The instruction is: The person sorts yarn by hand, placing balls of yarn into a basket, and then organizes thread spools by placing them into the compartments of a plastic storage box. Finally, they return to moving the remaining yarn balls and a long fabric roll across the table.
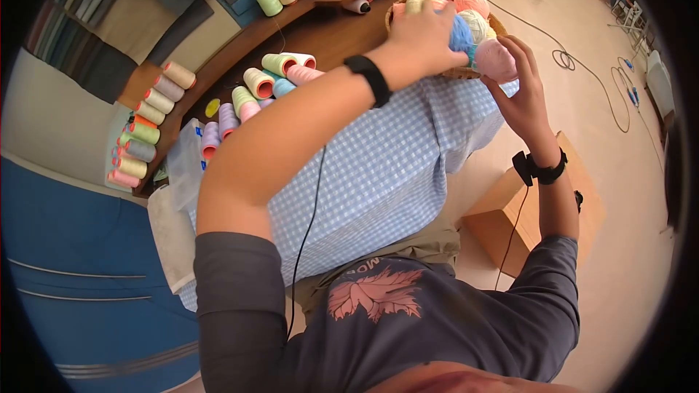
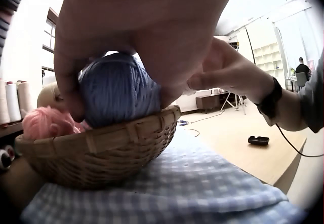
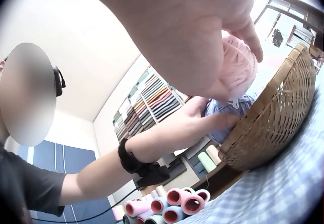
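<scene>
My left hand reaches over the wicker basket and grips a blue ball of yarn, fingers and thumb on opposite sides of it. My right hand holds a pale pink ball of yarn at the basket's near right rim, close beside the blue one. In the right wrist view the pink ball sits between thumb and fingers, just above the blue yarn. Other balls lie in the basket, among them a coral one and a cream one.
Blue gingham cloth covers the table under the basket. Several thread cones lie left of it, near a clear plastic box. More cones line the wooden shelf behind. A wooden box stands at the right.
</scene>
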Demonstrator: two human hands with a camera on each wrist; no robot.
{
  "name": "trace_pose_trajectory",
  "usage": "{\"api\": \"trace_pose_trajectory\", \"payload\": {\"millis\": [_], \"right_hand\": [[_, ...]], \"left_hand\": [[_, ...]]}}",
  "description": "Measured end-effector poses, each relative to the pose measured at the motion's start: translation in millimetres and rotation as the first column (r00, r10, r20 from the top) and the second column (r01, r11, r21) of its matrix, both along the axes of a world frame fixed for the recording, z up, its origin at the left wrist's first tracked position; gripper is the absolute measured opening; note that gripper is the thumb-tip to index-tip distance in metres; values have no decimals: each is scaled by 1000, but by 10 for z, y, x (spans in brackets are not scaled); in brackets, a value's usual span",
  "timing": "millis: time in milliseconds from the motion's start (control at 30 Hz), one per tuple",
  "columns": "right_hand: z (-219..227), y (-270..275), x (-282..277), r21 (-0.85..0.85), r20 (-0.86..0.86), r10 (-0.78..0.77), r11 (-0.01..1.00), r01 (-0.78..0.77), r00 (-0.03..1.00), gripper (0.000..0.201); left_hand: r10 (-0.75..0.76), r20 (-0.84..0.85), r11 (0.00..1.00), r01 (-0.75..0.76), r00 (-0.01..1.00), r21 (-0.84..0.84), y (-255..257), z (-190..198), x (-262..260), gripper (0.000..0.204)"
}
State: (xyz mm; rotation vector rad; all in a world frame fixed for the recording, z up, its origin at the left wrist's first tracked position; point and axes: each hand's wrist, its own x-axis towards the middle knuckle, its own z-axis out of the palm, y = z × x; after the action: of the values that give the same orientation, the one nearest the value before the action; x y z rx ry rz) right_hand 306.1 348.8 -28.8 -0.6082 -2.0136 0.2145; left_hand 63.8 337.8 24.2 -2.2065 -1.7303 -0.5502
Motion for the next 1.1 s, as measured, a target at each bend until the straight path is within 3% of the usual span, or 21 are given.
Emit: {"api": "trace_pose_trajectory", "payload": {"millis": [33,67,133,167,267,333,367,400,433,500,533,567,667,767,900,1067,1100], "right_hand": [[-9,-38,-5,-5,-25,10,1000,-10,1000,69],[-72,-56,-20,-9,-31,11,1000,-11,999,69],[-217,-75,-57,-85,-192,299,944,-319,935,72],[-212,-132,-102,-103,-157,337,929,-354,928,73],[-121,-279,-364,-237,30,472,859,-453,881,73],[-113,-344,-610,-212,86,532,836,-507,842,71],[-129,-359,-746,-192,148,588,806,-561,795,68],[-142,-364,-894,-196,141,587,806,-559,797,68],[-152,-348,-1050,-202,163,592,803,-560,790,66],[-197,-278,-1326,-206,188,595,802,-561,781,63],[-240,-233,-1458,-145,196,532,846,-512,824,63],[-289,-198,-1538,-84,199,466,884,-459,862,62],[-419,-126,-1616,-114,265,417,909,-402,869,64],[-488,-102,-1582,-165,259,439,898,-409,860,67],[-449,-158,-1425,-113,255,386,923,-369,887,65],[-12,-173,-1009,-113,181,459,888,-445,870,59],[8,-119,-921,-101,178,383,923,-371,906,58]], "left_hand": [[33,107,999,-31,994,-23,-116,175,-68,92],[80,97,996,-77,992,-35,-167,297,-190,90],[141,87,989,-136,986,-62,-199,485,-589,90],[342,64,919,-319,938,-230,-236,680,-678,91],[358,110,914,-324,927,-245,30,367,-1514,95],[205,15,841,-169,979,-514,19,309,-1659,89],[162,70,800,-90,984,-594,37,207,-1691,87],[127,131,745,-8,983,-667,56,108,-1731,86],[182,142,702,-27,973,-712,40,86,-1672,79],[129,139,708,7,982,-706,65,10,-1707,78],[76,137,714,42,988,-699,91,-37,-1738,76],[115,112,709,-2,987,-706,118,-36,-1739,87],[164,65,685,-66,984,-726,63,32,-1695,85],[140,32,689,-74,990,-721,5,66,-1653,71],[119,-1,707,-85,993,-702,111,-26,-1639,73],[225,-38,745,-197,974,-637,220,-94,-1529,76],[224,-34,746,-194,974,-637,235,-72,-1483,76]]}}
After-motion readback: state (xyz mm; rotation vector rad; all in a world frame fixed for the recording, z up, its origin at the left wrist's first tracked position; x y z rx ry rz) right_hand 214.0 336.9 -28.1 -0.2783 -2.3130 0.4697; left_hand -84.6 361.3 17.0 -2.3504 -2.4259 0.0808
